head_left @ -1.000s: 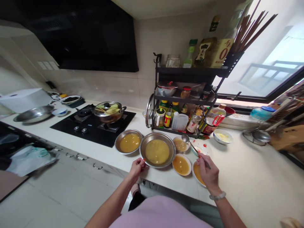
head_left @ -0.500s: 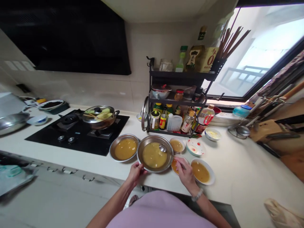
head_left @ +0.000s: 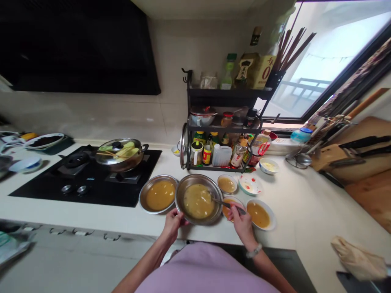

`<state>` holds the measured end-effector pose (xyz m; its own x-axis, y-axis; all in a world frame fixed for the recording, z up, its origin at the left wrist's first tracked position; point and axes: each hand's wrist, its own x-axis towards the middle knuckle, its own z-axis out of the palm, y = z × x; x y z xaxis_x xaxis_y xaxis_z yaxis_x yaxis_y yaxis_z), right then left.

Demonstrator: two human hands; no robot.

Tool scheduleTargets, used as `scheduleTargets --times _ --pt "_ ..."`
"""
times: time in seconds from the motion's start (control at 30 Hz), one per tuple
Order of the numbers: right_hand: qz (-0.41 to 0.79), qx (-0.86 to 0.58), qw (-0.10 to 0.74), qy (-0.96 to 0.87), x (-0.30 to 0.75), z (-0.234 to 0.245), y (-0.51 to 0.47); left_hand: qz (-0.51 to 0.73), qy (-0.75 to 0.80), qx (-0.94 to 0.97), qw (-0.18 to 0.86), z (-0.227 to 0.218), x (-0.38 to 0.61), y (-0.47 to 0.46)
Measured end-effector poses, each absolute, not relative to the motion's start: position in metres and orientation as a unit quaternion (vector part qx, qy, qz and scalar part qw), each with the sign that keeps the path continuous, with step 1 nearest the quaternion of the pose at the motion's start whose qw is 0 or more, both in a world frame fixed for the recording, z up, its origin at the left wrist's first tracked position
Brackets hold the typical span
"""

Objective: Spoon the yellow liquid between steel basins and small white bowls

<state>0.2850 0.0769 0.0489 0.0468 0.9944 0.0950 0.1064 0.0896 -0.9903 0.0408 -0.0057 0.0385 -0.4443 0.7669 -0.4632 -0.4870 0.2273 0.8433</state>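
Observation:
My left hand (head_left: 174, 221) grips the near-left rim of a metal bowl (head_left: 198, 180) that holds yellowish liquid with pale bits. In my right hand (head_left: 241, 221) is the handle of a spoon (head_left: 227, 203), its head dipped into that liquid on the right side. A second metal bowl (head_left: 142, 199) of orange-brown liquid stands just left of the first. Partly behind my right hand sits a small bowl (head_left: 233, 199) of orange liquid. To its right is a white bowl (head_left: 273, 223) with brown liquid, and behind is another small bowl (head_left: 227, 185) with similar liquid.
A lidded pan (head_left: 122, 156) rests on the black gas stove (head_left: 100, 191) at left. Behind the bowls stands a black rack (head_left: 222, 129) with bottles and jars. A strawberry-patterned dish (head_left: 250, 185) and a bowl of pale food (head_left: 269, 167) are at right. Knives (head_left: 363, 142) are further right.
The spoon's head has gone from showing above the liquid to dipping into it. My left hand stays on the bowl rim. The view has turned slightly to the right.

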Motion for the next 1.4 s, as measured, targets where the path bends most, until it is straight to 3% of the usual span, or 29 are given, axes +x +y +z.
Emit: scheduleTargets --times 0.2,0.53,0.93,1.17,1.4 --pt "0.499 -0.524 0.552 -0.415 0.296 0.062 0.074 0.603 0.595 0.123 0.517 0.041 0.04 -0.006" --pt "0.519 -0.49 0.587 -0.381 0.304 0.09 0.071 0.6 0.596 0.139 0.515 0.041 0.035 -0.007" --pt "0.428 -0.508 0.658 -0.354 0.332 0.108 0.101 0.599 0.597 0.145 0.514 0.046 0.026 -0.006" --pt "0.313 -0.549 0.612 -0.475 0.338 0.093 0.115 0.588 0.596 0.173 0.518 0.05 0.021 -0.003" --pt "0.241 -0.463 0.531 -0.667 0.331 0.094 0.09 0.584 0.588 0.178 0.53 0.054 0.02 -0.002"
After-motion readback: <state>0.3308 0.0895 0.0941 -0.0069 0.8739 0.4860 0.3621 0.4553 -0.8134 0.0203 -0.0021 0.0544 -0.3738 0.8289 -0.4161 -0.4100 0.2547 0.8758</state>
